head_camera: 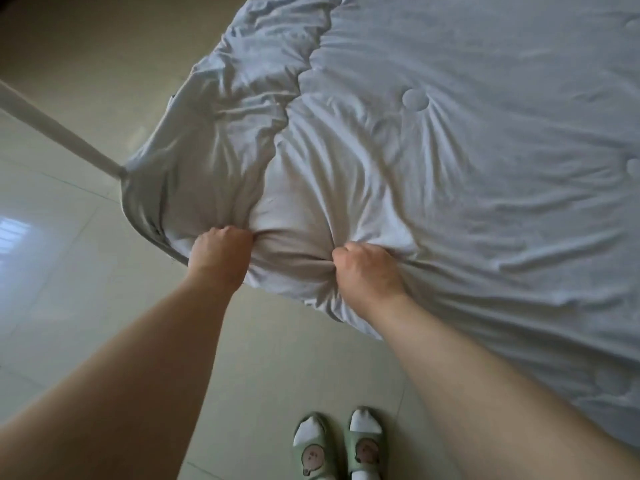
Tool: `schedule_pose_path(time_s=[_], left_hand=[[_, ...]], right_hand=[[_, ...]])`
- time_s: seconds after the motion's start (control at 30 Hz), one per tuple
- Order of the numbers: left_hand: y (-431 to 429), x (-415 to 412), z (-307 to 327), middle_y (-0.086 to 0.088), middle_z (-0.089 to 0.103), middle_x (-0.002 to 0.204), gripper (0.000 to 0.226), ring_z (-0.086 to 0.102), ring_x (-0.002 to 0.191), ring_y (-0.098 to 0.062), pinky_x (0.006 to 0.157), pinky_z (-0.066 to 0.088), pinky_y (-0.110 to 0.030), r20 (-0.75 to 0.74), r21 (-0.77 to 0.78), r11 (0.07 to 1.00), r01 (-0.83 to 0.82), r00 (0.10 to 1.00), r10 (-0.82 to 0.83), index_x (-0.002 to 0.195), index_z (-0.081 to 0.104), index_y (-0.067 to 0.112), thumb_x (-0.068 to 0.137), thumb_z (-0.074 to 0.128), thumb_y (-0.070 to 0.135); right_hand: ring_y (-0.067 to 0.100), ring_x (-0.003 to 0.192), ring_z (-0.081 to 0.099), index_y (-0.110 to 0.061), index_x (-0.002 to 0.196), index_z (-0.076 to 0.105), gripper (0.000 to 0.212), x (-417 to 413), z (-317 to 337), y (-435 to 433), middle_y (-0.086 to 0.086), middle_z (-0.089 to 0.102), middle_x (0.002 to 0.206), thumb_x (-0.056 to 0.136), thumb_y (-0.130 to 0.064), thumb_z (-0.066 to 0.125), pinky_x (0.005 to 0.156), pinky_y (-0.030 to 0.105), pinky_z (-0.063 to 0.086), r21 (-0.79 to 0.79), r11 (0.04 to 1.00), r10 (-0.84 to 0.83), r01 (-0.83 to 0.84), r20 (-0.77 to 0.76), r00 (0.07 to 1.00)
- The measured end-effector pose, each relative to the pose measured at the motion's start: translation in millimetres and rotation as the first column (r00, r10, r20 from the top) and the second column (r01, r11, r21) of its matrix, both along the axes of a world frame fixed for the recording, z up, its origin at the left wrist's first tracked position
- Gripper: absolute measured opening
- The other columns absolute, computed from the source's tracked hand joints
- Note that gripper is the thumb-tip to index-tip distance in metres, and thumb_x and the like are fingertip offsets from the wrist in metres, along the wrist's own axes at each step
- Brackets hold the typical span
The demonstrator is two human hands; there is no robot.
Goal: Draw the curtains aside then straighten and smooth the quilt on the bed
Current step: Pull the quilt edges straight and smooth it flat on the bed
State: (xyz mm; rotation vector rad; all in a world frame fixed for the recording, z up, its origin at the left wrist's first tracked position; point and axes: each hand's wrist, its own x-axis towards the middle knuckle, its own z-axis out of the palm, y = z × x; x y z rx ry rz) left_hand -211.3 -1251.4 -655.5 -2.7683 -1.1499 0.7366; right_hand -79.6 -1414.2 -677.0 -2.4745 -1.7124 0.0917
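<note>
Both hands, left hand and right hand, were clenched on the soft, light-looking quilt at its lower-centre corner.

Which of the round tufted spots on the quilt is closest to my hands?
The round tuft up and right of your right hand is closest. The other two sit cut off at the picture's right edge, one mid-height, one near the top.

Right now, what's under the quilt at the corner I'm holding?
Under the quilt, a grey sheet shows beside the left hand, wrapped over the bed corner. The right hand grips the quilt too. Everything beneath the rest of the quilt is covered.
</note>
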Motion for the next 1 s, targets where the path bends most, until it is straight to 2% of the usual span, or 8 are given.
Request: schedule_pose_path(time_s=[0.1, 0.2, 0.33, 0.47, 0.57, 0.7, 0.8, 1.0], left_hand=[[-6.7, -12.7, -1.4, -0.006, 0.062, 0.118, 0.033, 0.060, 0.110, -0.031, 0.087, 0.049, -0.038, -0.064, -0.076, 0.994, -0.083, 0.995, 0.078, 0.120, 0.057, 0.019, 0.090, 0.051, 0.009], [-2.5, -10.9, 5.1, -0.008, 0.049, 0.126, 0.047, 0.052, 0.117, -0.032, 0.091, 0.048, -0.044, -0.025, -0.046, 0.971, -0.236, 0.972, 0.235, 0.131, 0.041, 0.017, 0.087, 0.059, 0.016], [15.3, 7.2, 23.7, -0.012, 0.031, 0.131, 0.066, 0.041, 0.117, -0.037, 0.094, 0.039, -0.055, 0.200, 0.042, 0.975, -0.220, 0.958, 0.207, 0.132, 0.031, 0.024, 0.080, 0.063, 0.047], [37.6, 14.9, 24.6, -0.012, -0.004, 0.155, 0.088, 0.006, 0.142, -0.038, 0.106, 0.018, -0.066, 0.003, -0.076, 0.980, -0.184, 0.983, 0.185, 0.145, -0.001, 0.048, 0.078, 0.049, 0.073], [54.7, 11.3, 21.1, -0.014, -0.005, 0.155, 0.093, 0.008, 0.143, -0.036, 0.104, 0.025, -0.066, -0.101, -0.150, 0.953, -0.262, 0.963, 0.248, 0.146, 0.000, 0.040, 0.077, 0.057, 0.066], [84.5, -5.1, 19.7, -0.008, 0.015, 0.140, 0.092, 0.022, 0.134, -0.030, 0.096, 0.040, -0.060, -0.080, -0.173, 0.937, -0.305, 0.952, 0.295, 0.138, 0.020, 0.033, 0.066, 0.071, 0.062], [105.7, -9.9, 22.5, -0.008, 0.021, 0.130, 0.072, 0.021, 0.132, -0.030, 0.097, 0.040, -0.055, -0.041, -0.157, 0.939, -0.305, 0.952, 0.303, 0.131, 0.029, 0.028, 0.073, 0.067, 0.048], [130.6, 15.1, 27.9, -0.015, 0.018, 0.145, 0.086, 0.019, 0.134, -0.035, 0.105, 0.032, -0.058, -0.069, -0.154, 0.923, -0.352, 0.936, 0.346, 0.148, 0.010, 0.005, 0.082, 0.056, 0.037]], right_hand=[[0.032, 0.068, 0.065, -0.009, 0.072, 0.064, 0.019, 1.9, 12.6, -0.9, 0.012, 0.064, 0.074, 0.077, -0.007, 0.045, 0.059, 0.032, 0.049, -0.163, 0.983, 0.058, -0.089, -0.185, 0.981], [0.030, 0.094, 0.062, -0.017, 0.093, 0.061, 0.020, 10.9, 28.5, -5.4, 0.007, 0.062, 0.103, 0.087, -0.033, 0.052, 0.077, 0.035, 0.046, -0.238, 0.966, 0.015, -0.104, -0.347, 0.938], [0.031, 0.080, 0.064, -0.018, 0.094, 0.059, 0.032, 22.3, 32.1, -13.6, 0.008, 0.055, 0.098, 0.073, -0.042, 0.066, 0.064, 0.034, 0.050, -0.092, 0.965, -0.259, 0.245, -0.188, 0.948], [0.030, 0.099, 0.060, -0.025, 0.116, 0.044, 0.054, 15.4, 28.1, -17.8, 0.008, 0.044, 0.113, 0.073, -0.052, 0.063, 0.081, 0.038, 0.051, -0.356, 0.901, -0.328, 0.249, -0.179, 0.928], [0.031, 0.100, 0.062, -0.028, 0.119, 0.043, 0.053, 7.9, 25.1, -10.4, 0.006, 0.049, 0.113, 0.075, -0.053, 0.062, 0.081, 0.037, 0.050, -0.374, 0.911, -0.274, 0.175, -0.232, 0.933], [0.031, 0.094, 0.062, -0.028, 0.122, 0.049, 0.045, 11.6, 37.5, 8.1, 0.006, 0.048, 0.114, 0.080, -0.043, 0.058, 0.076, 0.036, 0.050, -0.216, 0.910, -0.403, 0.354, -0.262, 0.877], [0.031, 0.103, 0.058, -0.025, 0.126, 0.047, 0.043, 8.5, 47.9, 16.5, 0.008, 0.045, 0.120, 0.085, -0.036, 0.055, 0.083, 0.037, 0.048, -0.354, 0.809, -0.561, 0.469, -0.225, 0.797], [0.029, 0.110, 0.056, -0.024, 0.132, 0.041, 0.041, -4.7, 68.8, 29.9, 0.010, 0.043, 0.129, 0.093, -0.032, 0.047, 0.085, 0.033, 0.045, -0.473, 0.759, -0.621, 0.447, -0.319, 0.716]])
